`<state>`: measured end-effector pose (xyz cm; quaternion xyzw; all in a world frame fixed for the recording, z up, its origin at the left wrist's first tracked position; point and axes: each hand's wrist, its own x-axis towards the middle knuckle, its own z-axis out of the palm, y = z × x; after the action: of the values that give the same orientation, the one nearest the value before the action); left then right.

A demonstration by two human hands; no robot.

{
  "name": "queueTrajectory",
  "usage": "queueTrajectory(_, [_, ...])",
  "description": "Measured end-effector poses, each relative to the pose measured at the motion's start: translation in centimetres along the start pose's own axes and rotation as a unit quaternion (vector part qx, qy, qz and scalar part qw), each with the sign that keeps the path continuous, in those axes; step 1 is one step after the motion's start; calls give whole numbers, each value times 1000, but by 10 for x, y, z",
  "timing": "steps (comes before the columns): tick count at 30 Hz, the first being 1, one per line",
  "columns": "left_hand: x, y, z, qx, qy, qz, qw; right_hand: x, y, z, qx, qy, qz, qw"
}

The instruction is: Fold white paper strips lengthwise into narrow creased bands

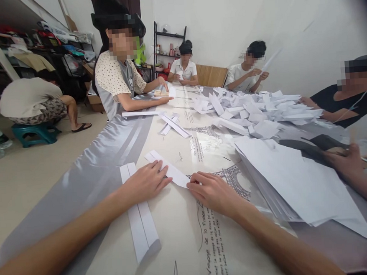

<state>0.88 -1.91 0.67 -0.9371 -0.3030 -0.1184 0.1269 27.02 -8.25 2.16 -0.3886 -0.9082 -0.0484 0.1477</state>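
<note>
A narrow folded white paper strip [175, 171] lies slantwise on the printed tablecloth, between my two hands. My left hand [147, 180] rests over its left edge, the fingers bent down onto the paper and holding it against the table. At the strip's near right end, my right hand [210, 190] pinches the corner with curled fingers. Its thumb is mostly hidden. Under my left wrist lies another long folded paper [141, 228], creased lengthwise, with its near end slightly lifted.
Several folded strips [174, 125] lie crossed farther up the table. A stack of white sheets [300, 184] stands to my right, with a large heap of folded papers [247, 110] behind it. Co-workers sit around the table; one person's hand [348, 163] is near the stack.
</note>
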Motion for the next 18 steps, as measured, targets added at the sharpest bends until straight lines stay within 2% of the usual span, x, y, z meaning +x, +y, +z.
queueTrajectory(5, [1, -8, 5, -56, 12, -25, 998, -1, -3, -3, 9, 12, -11, 1000])
queueTrajectory(11, [4, -16, 8, -131, 9, -85, 988, 1, -16, -12, 33, 28, -114, 993])
queueTrajectory(15, [5, -17, 8, -180, 11, -94, 979, 3, -21, -7, 46, 24, -151, 987])
queueTrajectory(18, [5, -16, 4, -211, 6, -101, 972, 2, -22, -2, 76, 44, -165, 982])
